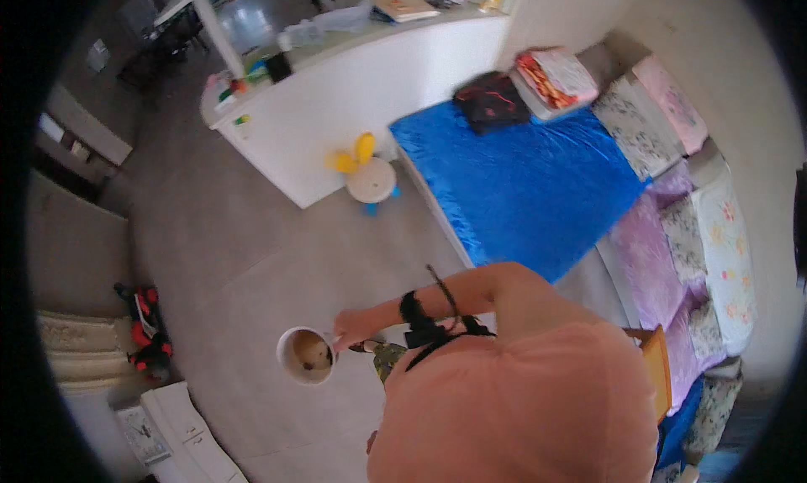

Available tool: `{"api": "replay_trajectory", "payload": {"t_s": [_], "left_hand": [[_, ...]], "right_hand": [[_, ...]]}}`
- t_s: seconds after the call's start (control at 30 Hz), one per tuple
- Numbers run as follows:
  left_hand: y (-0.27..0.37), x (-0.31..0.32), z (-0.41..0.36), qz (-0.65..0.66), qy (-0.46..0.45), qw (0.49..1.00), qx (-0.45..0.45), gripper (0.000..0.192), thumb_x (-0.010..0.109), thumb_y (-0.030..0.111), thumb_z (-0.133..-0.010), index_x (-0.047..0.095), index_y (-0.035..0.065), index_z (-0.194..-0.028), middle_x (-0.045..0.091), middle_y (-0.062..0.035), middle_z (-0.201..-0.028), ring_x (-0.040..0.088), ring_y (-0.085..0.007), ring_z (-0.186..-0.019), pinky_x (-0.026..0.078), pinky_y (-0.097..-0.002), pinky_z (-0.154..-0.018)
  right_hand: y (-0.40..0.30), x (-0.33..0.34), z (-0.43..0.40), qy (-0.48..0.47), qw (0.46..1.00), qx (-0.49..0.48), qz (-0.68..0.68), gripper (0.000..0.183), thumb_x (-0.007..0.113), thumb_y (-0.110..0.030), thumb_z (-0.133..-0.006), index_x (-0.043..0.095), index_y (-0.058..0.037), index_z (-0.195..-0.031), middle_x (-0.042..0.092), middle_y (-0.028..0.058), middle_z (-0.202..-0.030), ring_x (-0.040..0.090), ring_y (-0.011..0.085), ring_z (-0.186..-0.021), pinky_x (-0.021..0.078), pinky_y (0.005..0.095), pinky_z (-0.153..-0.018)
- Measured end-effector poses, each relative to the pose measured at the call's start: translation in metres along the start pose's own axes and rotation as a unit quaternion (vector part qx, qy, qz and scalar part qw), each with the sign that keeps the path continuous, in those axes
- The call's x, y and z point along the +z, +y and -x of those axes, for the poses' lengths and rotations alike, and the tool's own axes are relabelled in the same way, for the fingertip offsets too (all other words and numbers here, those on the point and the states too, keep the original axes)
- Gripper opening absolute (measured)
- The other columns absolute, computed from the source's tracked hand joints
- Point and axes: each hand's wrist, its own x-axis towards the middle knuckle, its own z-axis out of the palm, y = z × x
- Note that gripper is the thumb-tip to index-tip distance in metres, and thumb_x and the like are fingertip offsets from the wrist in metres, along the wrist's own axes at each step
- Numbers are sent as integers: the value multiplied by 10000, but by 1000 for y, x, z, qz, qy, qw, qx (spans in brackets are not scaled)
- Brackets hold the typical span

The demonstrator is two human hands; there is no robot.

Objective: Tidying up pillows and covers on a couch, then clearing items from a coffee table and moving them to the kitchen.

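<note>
My right hand [356,328] is closed on the handle of a white mug [284,350]. The mug hangs over the grey tiled floor, to the left of my body in the picture. Seen from above, it has brownish contents with dark bits; whether they are liquid or residue is not plain. A black strap [419,322] crosses near my right forearm. My left hand is out of view. My peach shirt [517,401] fills the lower right, and part of a patterned trouser leg shows beside the mug.
A small round stool [372,179] with yellow and blue parts stands by a white half-wall [353,92]. A blue-covered seat or bed [523,180] with cushions lies at the upper right. A white cabinet [195,442] stands at lower left, near a red and black object [148,331].
</note>
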Motion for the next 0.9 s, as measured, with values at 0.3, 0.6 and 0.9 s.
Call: {"api": "replay_trajectory", "payload": {"t_s": [0.3,0.6,0.9], "left_hand": [[308,-31,-5,84,-65,969,221,457,462,392,-914,458,35,-1200,518,-99,-1171,508,-249,-1076,442,-379,-855],[599,-8,-118,-33,-162,921,353,407,421,322,-934,526,-1,-1159,585,-104,-1112,539,-185,-1016,435,-320,-848],[775,-15,-278,-61,-149,928,336,319,508,235,-887,543,16,-1116,617,-103,-1024,590,-208,-917,468,-326,-789]], "right_hand": [[21,-61,-118,65,987,110,-95,496,567,-437,-812,586,-14,-553,552,59,-492,515,162,-444,412,343,-456],[6,-127,-266,115,959,129,-223,471,568,-407,-860,601,-4,-620,585,49,-578,546,108,-534,450,288,-529],[53,-276,-439,142,956,195,-167,424,558,-368,-885,631,4,-694,590,25,-624,559,91,-606,455,254,-573]]}}
